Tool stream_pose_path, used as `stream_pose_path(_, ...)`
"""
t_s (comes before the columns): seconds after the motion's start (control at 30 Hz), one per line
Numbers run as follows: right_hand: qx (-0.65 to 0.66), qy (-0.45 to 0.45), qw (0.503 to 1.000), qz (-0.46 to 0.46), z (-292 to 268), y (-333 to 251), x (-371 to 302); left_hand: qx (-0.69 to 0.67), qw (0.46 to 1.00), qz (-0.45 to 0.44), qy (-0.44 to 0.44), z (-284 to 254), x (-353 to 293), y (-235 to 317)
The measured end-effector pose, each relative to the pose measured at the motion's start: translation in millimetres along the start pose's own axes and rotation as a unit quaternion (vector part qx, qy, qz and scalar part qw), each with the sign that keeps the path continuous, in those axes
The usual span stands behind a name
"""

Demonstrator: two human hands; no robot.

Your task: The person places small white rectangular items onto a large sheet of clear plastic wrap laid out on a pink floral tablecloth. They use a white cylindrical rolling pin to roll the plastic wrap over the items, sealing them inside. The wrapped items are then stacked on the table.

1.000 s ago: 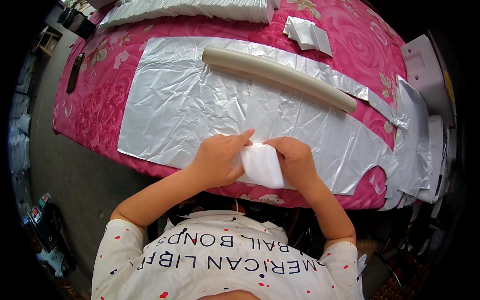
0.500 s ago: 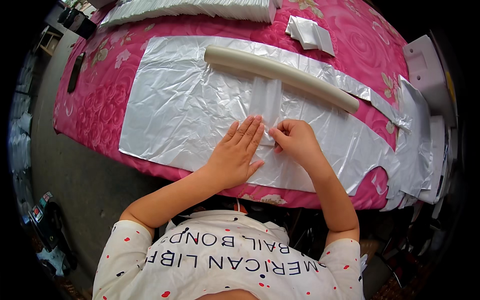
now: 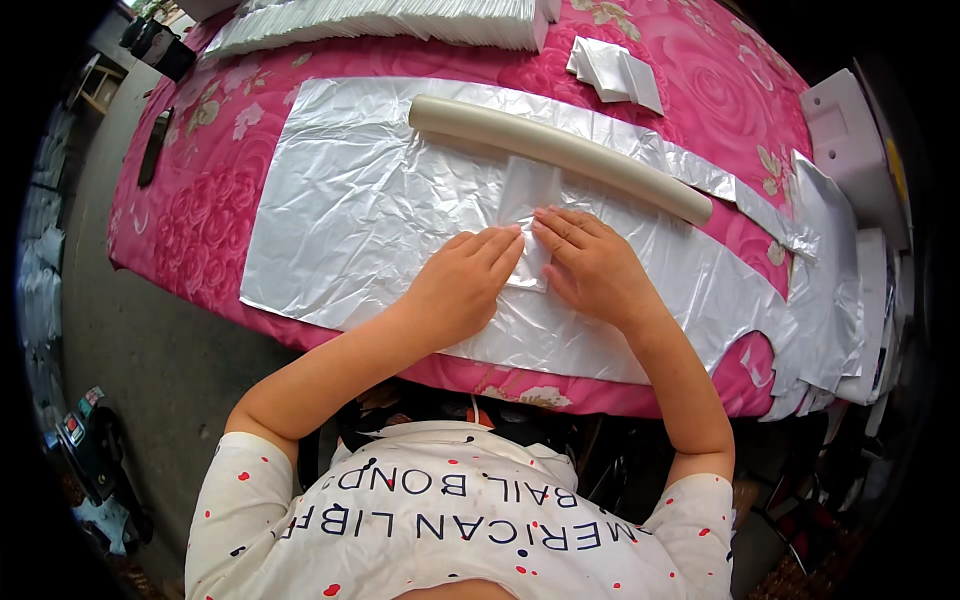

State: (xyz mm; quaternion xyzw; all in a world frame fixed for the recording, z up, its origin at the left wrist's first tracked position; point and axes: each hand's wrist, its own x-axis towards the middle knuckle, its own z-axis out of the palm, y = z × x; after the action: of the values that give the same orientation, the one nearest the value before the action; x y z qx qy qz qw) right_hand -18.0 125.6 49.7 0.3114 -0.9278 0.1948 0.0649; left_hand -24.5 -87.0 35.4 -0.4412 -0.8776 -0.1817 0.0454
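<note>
A strip of thin, translucent plastic film (image 3: 530, 182) lies on a wrinkled silver sheet (image 3: 335, 200), its near part folded over into a shiny layer. My left hand (image 3: 465, 280) is at the fold's left side, fingers together and bent, fingertips on the film; its thumb is hidden. Facing it, my right hand (image 3: 595, 265) has its fingers close together on the fold's right side, with the thumb lower down by the film's edge. The fingertips of both hands are a short gap apart. Just beyond the film, a long pale tube (image 3: 560, 152) rests on the sheet.
A pink floral cloth (image 3: 205, 215) covers the table. Small folded white packets (image 3: 615, 75) lie at the back right, and a long row of folded white pieces (image 3: 380, 28) at the back. White foam boxes (image 3: 850, 150) stand at the right, a dark strip-shaped object (image 3: 155, 147) at the left.
My left hand has gone from lying flat with spread fingers to bent fingers at the fold. My right hand has moved slightly forward, its fingers straighter. The film's near end is now folded over.
</note>
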Motion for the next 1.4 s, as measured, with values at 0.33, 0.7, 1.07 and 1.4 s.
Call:
stream_pose_path(0.33, 0.037, 0.091, 0.994, -0.053, 12.9, -13.3, -20.7, -0.047, 0.988, 0.138, 0.054, -2.1, -20.9, 1.6)
stream_pose_path(0.7, 0.254, 0.054, 0.941, 0.217, 9.4, -28.3, -28.3, -0.179, 0.976, -0.125, -0.026, -13.0, -19.2, 12.1)
stream_pose_path(1.07, 0.324, -0.126, 0.810, 0.472, -12.1, -17.8, 16.8, -0.276, 0.914, -0.295, 0.033, -13.6, 16.7, -0.2)
stream_pose_path(1.4, 0.335, -0.109, 0.804, 0.479, -5.6, -15.4, 14.4, -0.045, 0.994, -0.099, -0.026, 27.0, 11.4, 21.8)
